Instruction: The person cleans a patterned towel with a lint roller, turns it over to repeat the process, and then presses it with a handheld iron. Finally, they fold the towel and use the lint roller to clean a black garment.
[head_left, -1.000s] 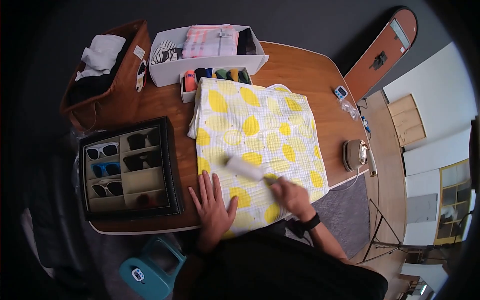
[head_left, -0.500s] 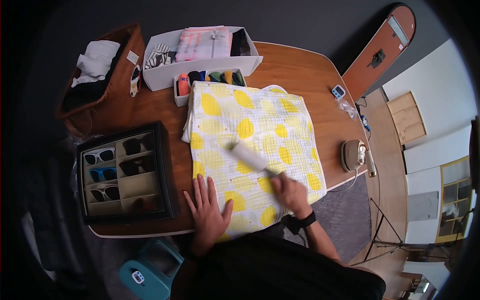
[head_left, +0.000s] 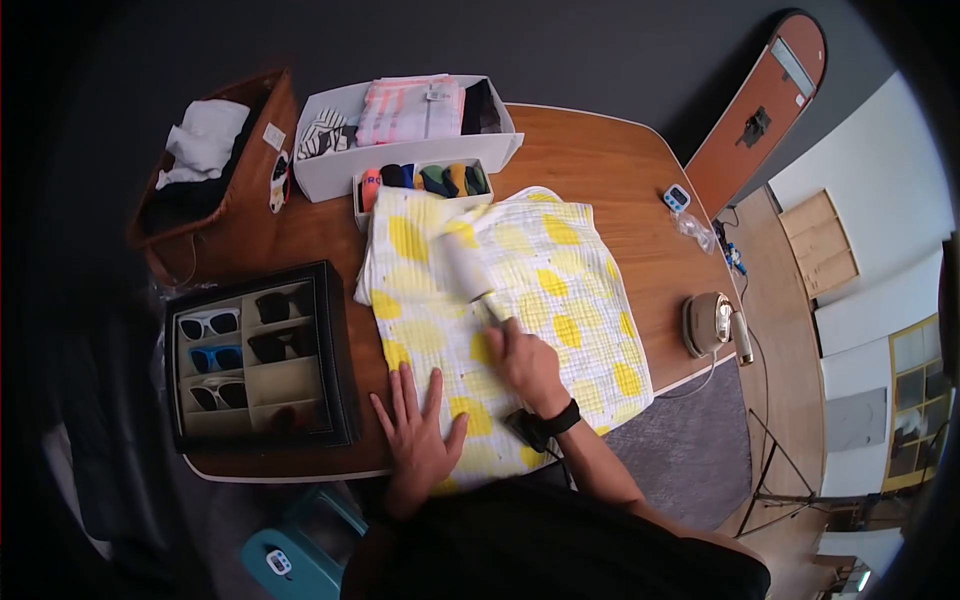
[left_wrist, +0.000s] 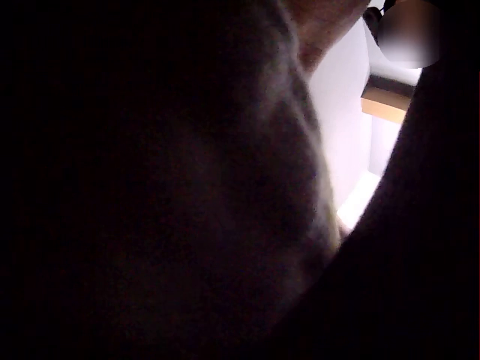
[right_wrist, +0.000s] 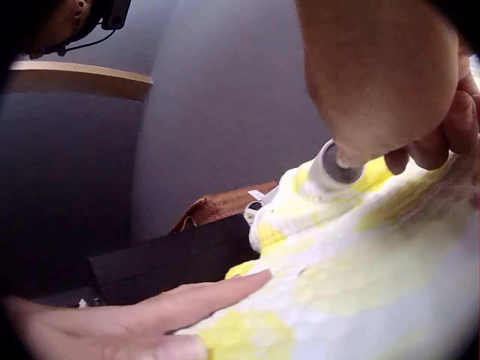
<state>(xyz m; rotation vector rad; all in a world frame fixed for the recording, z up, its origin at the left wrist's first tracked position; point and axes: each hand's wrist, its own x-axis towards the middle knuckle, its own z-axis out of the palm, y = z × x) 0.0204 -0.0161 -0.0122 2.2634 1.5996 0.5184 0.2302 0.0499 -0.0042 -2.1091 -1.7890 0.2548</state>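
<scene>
A folded white cloth with yellow lemon prints (head_left: 565, 330) lies on the wooden table. My right hand (head_left: 530, 370) grips the handle of a white lint roller (head_left: 465, 268), whose slightly blurred head is over the cloth's upper left part. In the right wrist view the roller's round end (right_wrist: 337, 166) shows against the cloth, beside the curled fingers of my right hand (right_wrist: 390, 97). My left hand (head_left: 420, 440) rests flat with spread fingers on the cloth's lower left edge, partly on the table. The left wrist view is mostly dark.
A sunglasses case (head_left: 262, 360) lies left of the cloth. Behind stand a brown basket (head_left: 225, 200), a white box with folded textiles (head_left: 400, 155) and a small box of socks (head_left: 455, 205). At the right are a timer (head_left: 676, 197), a plastic wrap and a garment steamer (head_left: 707, 322).
The right hand and lint roller have moved left and away from the body across the cloth. The left hand stays on the cloth's edge. The head view has shifted slightly.
</scene>
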